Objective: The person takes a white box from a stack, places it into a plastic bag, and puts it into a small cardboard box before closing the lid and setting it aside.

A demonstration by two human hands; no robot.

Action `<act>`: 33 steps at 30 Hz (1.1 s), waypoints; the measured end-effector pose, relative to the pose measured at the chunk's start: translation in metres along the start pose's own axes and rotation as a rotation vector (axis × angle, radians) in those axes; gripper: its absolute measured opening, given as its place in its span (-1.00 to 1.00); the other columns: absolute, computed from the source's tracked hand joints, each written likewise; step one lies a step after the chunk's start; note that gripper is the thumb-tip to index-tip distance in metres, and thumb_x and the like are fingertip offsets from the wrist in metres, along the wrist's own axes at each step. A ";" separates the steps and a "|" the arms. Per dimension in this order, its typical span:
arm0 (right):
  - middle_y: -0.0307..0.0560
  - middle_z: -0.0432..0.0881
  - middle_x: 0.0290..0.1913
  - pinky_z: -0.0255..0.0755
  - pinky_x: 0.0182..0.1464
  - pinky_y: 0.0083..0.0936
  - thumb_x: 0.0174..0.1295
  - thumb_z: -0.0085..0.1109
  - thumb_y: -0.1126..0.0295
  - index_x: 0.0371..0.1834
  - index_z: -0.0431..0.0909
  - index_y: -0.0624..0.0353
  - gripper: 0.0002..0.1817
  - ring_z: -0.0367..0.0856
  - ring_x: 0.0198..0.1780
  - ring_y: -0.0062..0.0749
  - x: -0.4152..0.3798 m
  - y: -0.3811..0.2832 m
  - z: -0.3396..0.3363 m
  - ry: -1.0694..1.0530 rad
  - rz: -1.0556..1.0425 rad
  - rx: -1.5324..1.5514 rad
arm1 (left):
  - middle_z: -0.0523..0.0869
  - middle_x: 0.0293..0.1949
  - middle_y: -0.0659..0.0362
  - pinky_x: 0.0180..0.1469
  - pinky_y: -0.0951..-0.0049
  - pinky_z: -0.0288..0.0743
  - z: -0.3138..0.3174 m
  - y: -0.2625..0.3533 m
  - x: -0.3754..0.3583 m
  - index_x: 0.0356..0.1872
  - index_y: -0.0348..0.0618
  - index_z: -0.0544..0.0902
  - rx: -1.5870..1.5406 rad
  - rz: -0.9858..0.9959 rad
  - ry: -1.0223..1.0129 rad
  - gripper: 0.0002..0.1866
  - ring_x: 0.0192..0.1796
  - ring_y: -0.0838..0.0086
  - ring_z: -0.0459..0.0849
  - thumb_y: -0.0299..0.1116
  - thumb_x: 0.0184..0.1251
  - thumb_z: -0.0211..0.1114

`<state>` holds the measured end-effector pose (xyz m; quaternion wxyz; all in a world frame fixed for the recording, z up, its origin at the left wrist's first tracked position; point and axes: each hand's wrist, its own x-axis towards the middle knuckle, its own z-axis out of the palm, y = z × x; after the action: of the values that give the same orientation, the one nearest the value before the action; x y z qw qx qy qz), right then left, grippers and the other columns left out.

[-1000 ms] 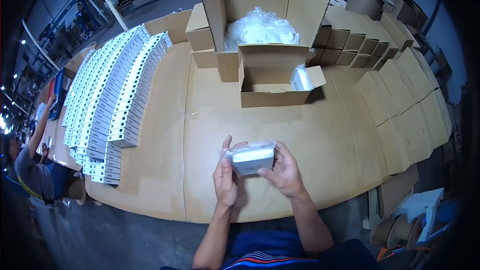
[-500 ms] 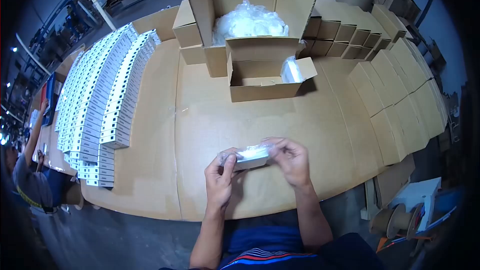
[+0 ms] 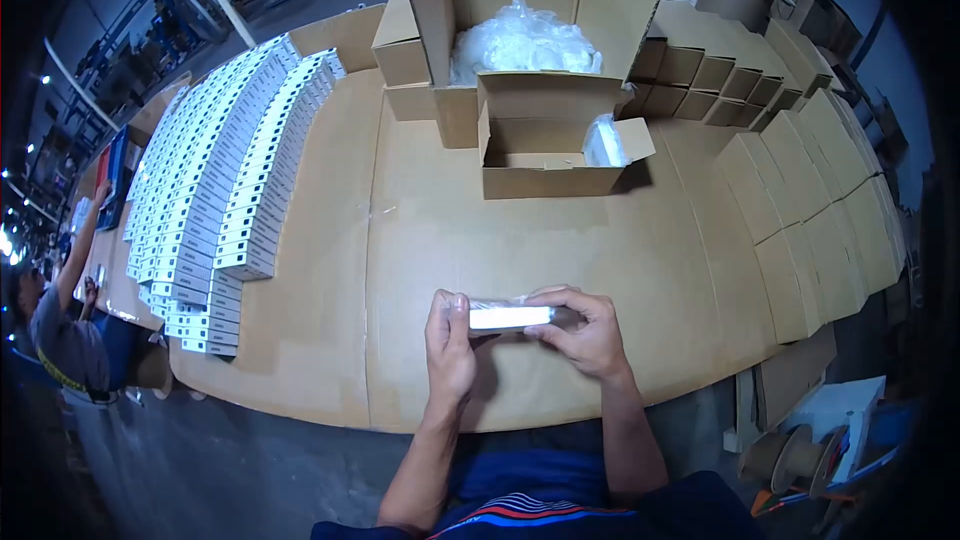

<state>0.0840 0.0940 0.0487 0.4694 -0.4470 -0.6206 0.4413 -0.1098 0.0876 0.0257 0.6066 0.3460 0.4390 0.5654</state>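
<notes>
A small white box [image 3: 510, 317] with clear plastic wrap along its top is held level over the near middle of the cardboard-covered table [image 3: 420, 240]. My left hand [image 3: 452, 345] grips its left end, thumb on the near face. At the right end my right hand [image 3: 588, 332] has its fingers and thumb closed on the box and wrap. Beyond my hands stands an open brown carton [image 3: 550, 183], with a plastic-wrapped item [image 3: 605, 142] at its right end.
Stacked white boxes [image 3: 205, 180] line the left side. A large carton [image 3: 458, 118] of clear plastic bags [image 3: 525, 40] stands at the back. Brown cartons [image 3: 800, 200] are piled on the right. A co-worker [image 3: 70, 330] is at the far left.
The box has turned so its white near face shows more, and the wrap lies flatter on it. My right hand has closed around the right end. The camera view has shifted slightly.
</notes>
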 end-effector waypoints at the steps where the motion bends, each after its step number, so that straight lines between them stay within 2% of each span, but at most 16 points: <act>1: 0.00 0.83 -0.04 0.59 0.19 -0.37 0.10 0.56 0.56 -0.02 0.79 0.24 -0.66 0.79 0.06 -0.23 0.000 -0.001 -0.001 -0.011 0.001 -0.019 | 0.76 -0.05 -0.08 0.03 0.13 0.81 -0.002 0.000 0.002 -0.12 -0.17 0.41 -0.007 -0.009 -0.021 -0.69 -0.05 0.25 0.83 -0.13 0.78 -0.05; 4: 0.00 0.84 -0.03 0.57 0.25 -0.32 0.07 0.58 0.56 -0.04 0.79 0.24 -0.66 0.76 0.13 -0.20 -0.001 0.001 -0.004 -0.010 -0.007 -0.071 | 0.76 -0.03 -0.13 0.07 0.11 0.79 -0.011 -0.005 0.004 -0.14 -0.16 0.41 -0.018 -0.032 -0.082 -0.69 -0.03 0.19 0.83 -0.14 0.78 -0.04; 7: -0.03 0.84 -0.01 0.54 0.30 -0.27 0.05 0.58 0.56 -0.10 0.79 0.22 -0.69 0.73 0.20 -0.14 0.000 0.006 -0.005 0.009 -0.057 -0.047 | 0.76 -0.01 -0.11 0.18 0.14 0.73 -0.014 0.002 0.004 -0.07 -0.20 0.44 -0.093 -0.073 -0.139 -0.73 0.12 0.22 0.77 -0.20 0.78 -0.06; 10: -0.06 0.82 0.05 0.51 0.36 -0.20 0.03 0.58 0.55 -0.14 0.79 0.19 -0.71 0.67 0.28 -0.07 0.002 0.006 -0.009 0.073 -0.122 -0.088 | 0.75 0.03 -0.06 0.28 0.15 0.62 -0.010 0.006 0.003 0.10 -0.25 0.45 0.130 0.180 0.058 -0.72 0.26 0.23 0.66 -0.21 0.77 -0.05; 11: -0.08 0.82 0.08 0.50 0.38 -0.18 0.02 0.58 0.54 -0.15 0.79 0.18 -0.71 0.65 0.31 -0.04 0.003 0.004 -0.010 0.101 -0.143 -0.118 | 0.75 0.07 -0.01 0.31 0.15 0.54 -0.002 0.016 0.002 0.21 -0.22 0.52 0.301 0.419 0.130 -0.71 0.32 0.19 0.59 -0.35 0.61 0.22; 14: -0.09 0.76 0.20 0.43 0.44 -0.11 0.00 0.59 0.52 -0.12 0.80 0.12 -0.68 0.53 0.43 0.03 0.005 -0.003 -0.014 0.101 -0.230 -0.357 | 0.77 0.05 0.03 0.30 0.13 0.52 -0.005 0.040 -0.001 0.12 -0.19 0.64 0.992 0.926 -0.065 -0.60 0.27 0.12 0.63 -0.50 0.27 0.49; 15: -0.10 0.73 0.23 0.41 0.46 -0.09 0.00 0.60 0.51 -0.12 0.81 0.10 -0.68 0.48 0.47 0.05 0.005 -0.005 -0.013 0.074 -0.236 -0.368 | 0.80 0.00 0.07 0.27 0.15 0.54 0.001 0.045 -0.001 0.00 -0.20 0.73 0.987 0.872 -0.230 -0.57 0.20 0.12 0.69 -0.61 0.04 0.57; 18: -0.12 0.68 0.30 0.35 0.49 -0.04 -0.02 0.61 0.49 -0.12 0.82 0.06 -0.66 0.39 0.54 0.08 0.004 -0.010 -0.013 0.005 -0.264 -0.399 | 0.82 -0.05 0.09 0.27 0.13 0.54 0.004 0.045 0.004 -0.01 -0.21 0.74 0.964 0.840 -0.339 -0.61 0.09 0.15 0.75 -0.60 0.08 0.56; 19: -0.13 0.67 0.31 0.34 0.50 -0.03 -0.03 0.61 0.49 -0.12 0.82 0.05 -0.66 0.38 0.54 0.08 0.002 -0.013 -0.013 -0.003 -0.272 -0.403 | 0.83 -0.05 0.08 0.20 0.18 0.62 0.002 0.049 0.006 0.00 -0.23 0.73 0.958 0.791 -0.354 -0.62 0.03 0.18 0.80 -0.64 0.12 0.54; 22: -0.10 0.67 0.30 0.30 0.52 -0.03 -0.04 0.62 0.48 -0.12 0.82 0.06 -0.65 0.37 0.55 0.08 0.001 -0.012 -0.015 -0.016 -0.263 -0.301 | 0.84 -0.04 0.05 0.16 0.27 0.69 -0.013 0.035 0.006 0.00 -0.25 0.73 0.771 0.595 -0.351 -0.64 0.04 0.24 0.84 -0.66 0.16 0.53; 23: -0.09 0.67 0.30 0.30 0.53 -0.04 -0.04 0.63 0.48 -0.12 0.82 0.06 -0.65 0.38 0.54 0.08 0.001 -0.008 -0.016 -0.018 -0.248 -0.251 | 0.83 -0.02 0.02 0.11 0.26 0.72 -0.016 0.035 0.006 0.08 -0.26 0.69 0.708 0.532 -0.368 -0.57 0.05 0.20 0.83 -0.63 0.15 0.54; 26: -0.04 0.67 0.29 0.32 0.51 -0.07 -0.05 0.63 0.47 -0.13 0.81 0.09 -0.65 0.42 0.51 0.05 0.001 -0.007 -0.015 0.015 -0.198 -0.200 | 0.83 -0.01 0.02 0.13 0.29 0.73 -0.021 0.023 0.005 0.12 -0.26 0.63 0.597 0.474 -0.352 -0.54 0.09 0.19 0.83 -0.63 0.18 0.53; 29: -0.02 0.67 0.26 0.42 0.40 -0.12 -0.05 0.62 0.49 -0.10 0.75 0.13 -0.61 0.52 0.38 0.01 0.001 -0.024 -0.012 0.083 -0.212 -0.285 | 0.83 0.00 0.03 0.28 0.19 0.65 -0.023 0.022 0.006 0.17 -0.22 0.56 0.541 0.381 -0.319 -0.50 0.16 0.15 0.81 -0.58 0.21 0.53; 30: -0.02 0.67 0.25 0.47 0.35 -0.15 -0.06 0.62 0.50 -0.09 0.72 0.14 -0.59 0.56 0.32 -0.01 0.004 -0.031 -0.012 0.112 -0.232 -0.332 | 0.83 0.01 0.01 0.34 0.14 0.59 -0.023 0.024 0.009 0.18 -0.22 0.53 0.637 0.463 -0.352 -0.48 0.16 0.15 0.81 -0.59 0.22 0.53; 32: -0.04 0.67 0.14 0.53 0.21 -0.19 0.00 0.54 0.51 -0.06 0.67 0.15 -0.61 0.61 0.16 -0.06 0.009 -0.032 -0.024 -0.131 -0.394 -0.490 | 0.83 0.02 -0.04 0.46 0.04 0.46 -0.025 0.028 0.015 0.21 -0.22 0.47 0.824 0.628 -0.426 -0.45 0.14 0.14 0.83 -0.60 0.23 0.53; 33: -0.05 0.67 0.08 0.56 0.14 -0.22 0.03 0.50 0.52 -0.04 0.64 0.16 -0.62 0.63 0.08 -0.08 0.011 -0.033 -0.029 -0.250 -0.472 -0.571 | 0.82 0.03 -0.05 0.49 0.02 0.40 -0.024 0.029 0.016 0.21 -0.22 0.46 0.821 0.628 -0.451 -0.44 0.16 0.13 0.82 -0.59 0.23 0.54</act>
<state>0.1062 0.1018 0.0881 0.3355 -0.3474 -0.8565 0.1820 -0.1436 0.1056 0.0413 0.3036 0.7800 0.3584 0.4135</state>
